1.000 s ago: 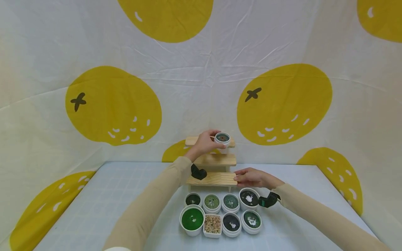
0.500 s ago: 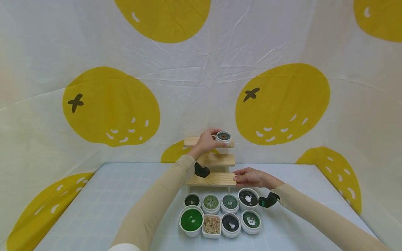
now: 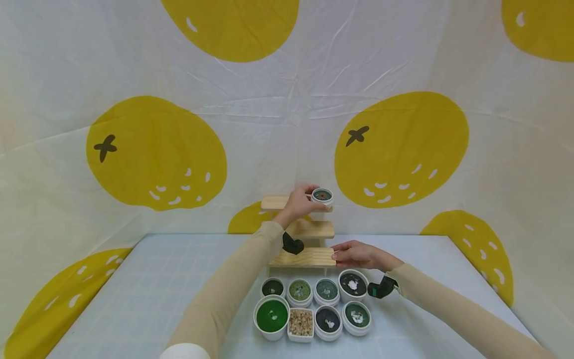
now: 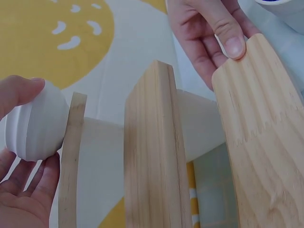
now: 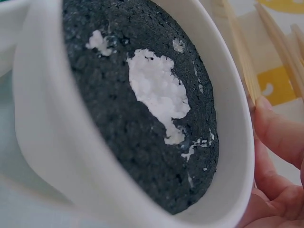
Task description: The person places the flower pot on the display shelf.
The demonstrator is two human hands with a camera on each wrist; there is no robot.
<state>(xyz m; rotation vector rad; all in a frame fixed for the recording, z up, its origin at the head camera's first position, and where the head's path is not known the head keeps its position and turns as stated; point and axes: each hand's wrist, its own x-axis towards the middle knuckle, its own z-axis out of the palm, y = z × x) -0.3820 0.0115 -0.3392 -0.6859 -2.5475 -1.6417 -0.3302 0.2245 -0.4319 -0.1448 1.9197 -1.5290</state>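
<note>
A three-tier wooden stand [image 3: 309,257] stands at the table's back. My left hand [image 3: 298,203] holds a small white pot [image 3: 322,200] at the right end of its top tier [image 3: 274,203]. The pot has a dark green surface with a brown middle. In the left wrist view, thumb and fingers grip this ribbed pot [image 4: 38,123] right beside the top board [image 4: 72,161]; whether its base rests on the wood I cannot tell. My right hand [image 3: 358,254] pinches the right end of the bottom tier [image 4: 266,142], thumb on top and fingers below.
In front of the stand sit several white pots with green or black surfaces, such as a bright green one [image 3: 272,316]. A square dish [image 3: 301,323] of tan bits is among them. One black-filled pot [image 5: 156,104] fills the right wrist view. A fruit-print cloth [image 3: 278,99] hangs behind.
My left hand has shifted slightly right with the small pot, toward the top tier's right end. The right hand keeps its grip on the bottom tier. The head view has turned a little.
</note>
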